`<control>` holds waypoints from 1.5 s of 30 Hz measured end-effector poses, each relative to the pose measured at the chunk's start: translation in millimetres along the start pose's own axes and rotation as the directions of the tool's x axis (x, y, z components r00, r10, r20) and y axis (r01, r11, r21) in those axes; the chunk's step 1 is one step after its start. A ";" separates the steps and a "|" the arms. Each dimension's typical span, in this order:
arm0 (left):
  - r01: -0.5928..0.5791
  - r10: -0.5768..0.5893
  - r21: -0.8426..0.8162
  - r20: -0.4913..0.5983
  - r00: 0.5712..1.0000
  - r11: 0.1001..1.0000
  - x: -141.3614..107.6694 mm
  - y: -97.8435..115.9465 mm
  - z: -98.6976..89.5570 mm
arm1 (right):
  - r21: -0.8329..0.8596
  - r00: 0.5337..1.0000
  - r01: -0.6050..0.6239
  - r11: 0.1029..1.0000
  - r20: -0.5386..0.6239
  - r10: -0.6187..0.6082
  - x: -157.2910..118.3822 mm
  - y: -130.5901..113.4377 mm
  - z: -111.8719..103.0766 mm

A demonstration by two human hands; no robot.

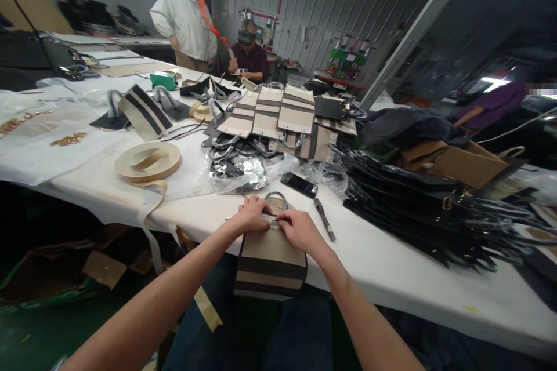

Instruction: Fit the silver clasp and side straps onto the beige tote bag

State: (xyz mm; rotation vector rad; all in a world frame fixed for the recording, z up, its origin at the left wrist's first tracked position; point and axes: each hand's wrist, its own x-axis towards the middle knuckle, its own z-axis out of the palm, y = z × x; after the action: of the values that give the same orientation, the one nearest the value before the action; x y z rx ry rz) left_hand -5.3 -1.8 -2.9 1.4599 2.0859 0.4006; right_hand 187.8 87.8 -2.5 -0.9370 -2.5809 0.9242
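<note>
A beige handbag (274,246) with dark stripes lies at the table's front edge, its lower end reaching over my lap. Its handle (275,196) is wrapped in clear plastic and points away from me. My left hand (253,214) grips the top edge of the bag, fingers curled over it and thumb pressed inward. Opposite it, my right hand (298,229) is closed, with thumb and fingertips pinched at the bag's mouth. Between the fingertips shows a small shiny piece (274,222), too small to make out. Whatever the right fingertips hold is partly hidden.
Beyond the bag lie a phone (299,184), a dark strap (325,219) and a plastic bag of shiny parts (238,173). A tape roll (148,161) sits left; stacked black bags (404,208) stand right. Striped bags (272,110) are piled behind. Two people (187,26) are across the table.
</note>
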 end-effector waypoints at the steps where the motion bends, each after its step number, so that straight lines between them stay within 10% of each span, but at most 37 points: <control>1: 0.000 0.000 0.013 0.015 1.000 1.000 -0.4 2.1 -1.7 | 0.002 1.000 0.011 1.000 -0.020 -0.011 -1.7 0.8 1.7; 9: -0.035 0.065 0.292 -0.092 0.994 0.956 -3.6 30.8 -8.1 | 0.092 0.872 0.117 0.989 -0.487 -0.057 -33.5 13.3 46.5; 27: -0.043 0.080 -0.155 0.238 0.968 0.987 15.4 16.0 -43.5 | -0.155 0.723 0.206 0.966 -0.641 -0.257 -56.0 24.8 75.1; 34: -0.123 0.351 -0.702 0.190 0.917 0.702 -4.3 -9.0 -44.1 | -0.236 0.663 0.221 0.946 -0.675 -0.324 -57.6 26.4 78.9; 40: -0.170 0.295 -0.903 -0.050 0.954 0.395 -15.4 -16.1 -19.3 | -0.264 0.640 0.223 0.939 -0.687 -0.345 -59.1 26.9 79.9; 45: -0.098 0.267 -0.823 0.067 0.961 0.560 -11.6 -18.7 -15.4 | -0.244 0.645 0.264 0.933 -0.675 -0.359 -60.2 26.4 79.8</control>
State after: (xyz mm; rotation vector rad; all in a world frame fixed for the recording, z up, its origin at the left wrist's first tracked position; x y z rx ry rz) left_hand -25.8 -18.3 2.6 1.0532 1.2601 1.1015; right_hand 213.3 26.2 -81.5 -0.6512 -2.0151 0.2124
